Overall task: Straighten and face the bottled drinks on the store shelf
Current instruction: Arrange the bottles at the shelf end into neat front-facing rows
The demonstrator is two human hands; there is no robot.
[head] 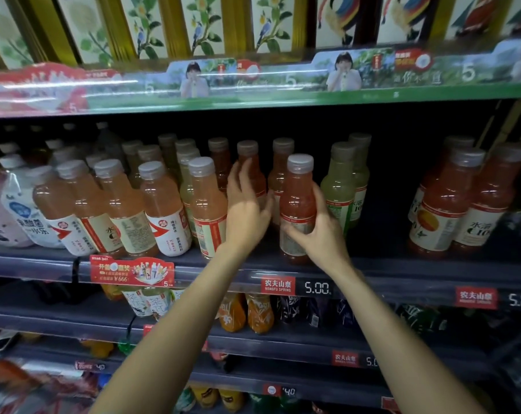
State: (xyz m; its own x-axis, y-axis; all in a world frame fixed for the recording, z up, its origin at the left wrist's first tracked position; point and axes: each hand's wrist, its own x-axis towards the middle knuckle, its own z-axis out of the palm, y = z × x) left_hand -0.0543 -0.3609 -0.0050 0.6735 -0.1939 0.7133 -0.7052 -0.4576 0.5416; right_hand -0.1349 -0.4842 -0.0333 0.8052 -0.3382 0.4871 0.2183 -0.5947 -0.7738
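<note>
Store shelf [372, 273] tagged Nongfu Spring 5.00, right hand [322, 234] fingers gripping red bottle [298, 201], left hand [247, 204] fingers spread

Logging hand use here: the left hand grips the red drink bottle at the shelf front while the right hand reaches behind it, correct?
Swapped. The head view shows the right hand gripping the red drink bottle at the shelf front, while the left hand reaches toward bottles behind.
</note>
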